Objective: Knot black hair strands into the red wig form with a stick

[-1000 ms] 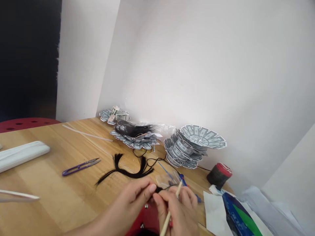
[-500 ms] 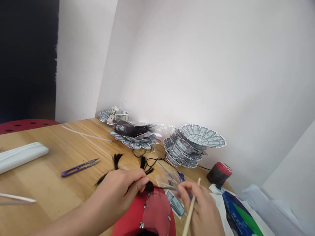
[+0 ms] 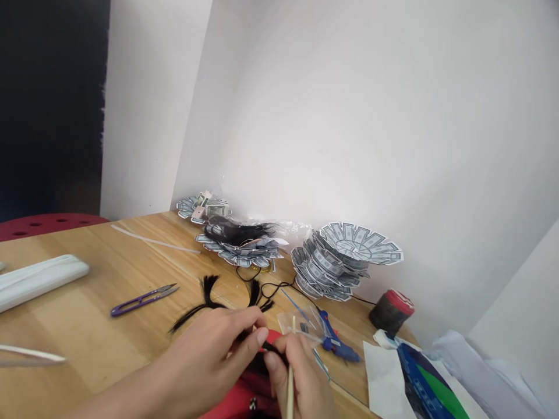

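My left hand (image 3: pixel 218 355) pinches a lock of black hair (image 3: pixel 271 349) between thumb and forefinger. Right beside it, my right hand (image 3: pixel 303 372) has thumb and fingers closed on the same lock. A thin pale stick (image 3: pixel 290 390), like a wooden skewer, is also tucked in my right hand, its tip pointing up. Below both hands lies a red piece (image 3: pixel 231 404) with shiny studs, mostly covered by them. Just beyond my left hand, black hair tufts (image 3: pixel 209 291) fan out over the wooden table (image 3: pixel 100 343).
Purple thread snips (image 3: pixel 144 299) and a white case (image 3: pixel 43 279) lie to the left. Bowls of printed paper banknotes (image 3: pixel 327 262) stand along the wall. At the right are a blue glue gun (image 3: pixel 336 343), a red-topped black roll (image 3: pixel 391 311) and a blue-green package (image 3: pixel 430 378).
My right hand has moved left, in against my left hand, carrying the stick. It now covers much of the red piece, and the glue gun has come into fuller view.
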The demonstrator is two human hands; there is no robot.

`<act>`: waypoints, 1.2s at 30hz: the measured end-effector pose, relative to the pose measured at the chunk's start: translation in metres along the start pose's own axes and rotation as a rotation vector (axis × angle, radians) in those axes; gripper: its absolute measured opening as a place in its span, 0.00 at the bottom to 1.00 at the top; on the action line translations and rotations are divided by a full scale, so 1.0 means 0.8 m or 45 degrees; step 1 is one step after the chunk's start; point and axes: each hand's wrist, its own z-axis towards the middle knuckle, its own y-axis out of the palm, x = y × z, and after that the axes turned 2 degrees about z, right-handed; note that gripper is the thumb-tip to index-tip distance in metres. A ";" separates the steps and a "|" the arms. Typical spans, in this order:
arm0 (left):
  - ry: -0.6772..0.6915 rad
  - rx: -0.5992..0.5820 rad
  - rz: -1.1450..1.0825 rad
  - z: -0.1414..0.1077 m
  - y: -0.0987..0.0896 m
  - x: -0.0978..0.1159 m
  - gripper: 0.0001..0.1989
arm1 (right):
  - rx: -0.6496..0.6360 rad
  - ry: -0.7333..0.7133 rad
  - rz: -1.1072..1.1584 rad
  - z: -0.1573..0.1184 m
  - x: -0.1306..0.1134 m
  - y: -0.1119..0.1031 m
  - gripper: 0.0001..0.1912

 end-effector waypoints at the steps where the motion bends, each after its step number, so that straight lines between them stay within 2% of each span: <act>1: -0.007 -0.020 -0.023 -0.001 -0.005 0.003 0.17 | -0.038 0.085 0.096 0.000 -0.002 -0.007 0.25; 4: 0.017 -0.103 -0.063 -0.003 -0.020 0.008 0.19 | -0.016 0.277 0.339 0.002 -0.012 -0.017 0.28; 6: 0.076 -0.130 -0.117 -0.003 -0.025 0.006 0.20 | 0.011 0.329 0.454 0.002 -0.019 -0.016 0.27; 9: 0.155 -0.098 -0.407 0.000 -0.023 -0.001 0.20 | 0.057 0.313 0.526 0.001 -0.025 -0.005 0.26; 11: 0.150 -0.054 -0.678 0.002 -0.016 -0.006 0.21 | 0.068 0.262 0.495 -0.002 -0.027 0.006 0.27; 13: 0.036 -0.050 -0.950 0.003 -0.007 -0.009 0.23 | 0.087 0.226 0.432 -0.004 -0.028 0.018 0.27; 17: -0.304 -0.135 -1.399 0.000 0.007 -0.003 0.20 | 0.194 0.154 0.404 -0.005 -0.027 0.038 0.25; 19: -0.356 -0.087 -1.520 -0.001 0.011 0.003 0.22 | 0.200 0.126 0.401 -0.003 -0.026 0.041 0.24; 22: -0.343 0.137 -1.487 0.001 0.020 0.005 0.28 | 0.108 0.102 0.357 0.000 -0.022 0.034 0.24; 25: -0.304 0.278 -1.347 0.004 0.033 0.000 0.29 | 0.173 0.134 0.321 0.000 -0.021 0.023 0.22; 29: -0.288 0.217 -1.212 0.002 0.050 -0.006 0.27 | 0.258 0.158 0.408 -0.002 -0.021 0.018 0.24; 34: -0.266 0.149 -1.112 -0.004 0.056 0.000 0.29 | 0.242 0.209 0.511 0.003 -0.017 0.012 0.15; 36: -0.290 0.160 -1.080 -0.006 0.053 0.004 0.29 | 0.166 0.213 0.550 0.007 -0.016 0.005 0.15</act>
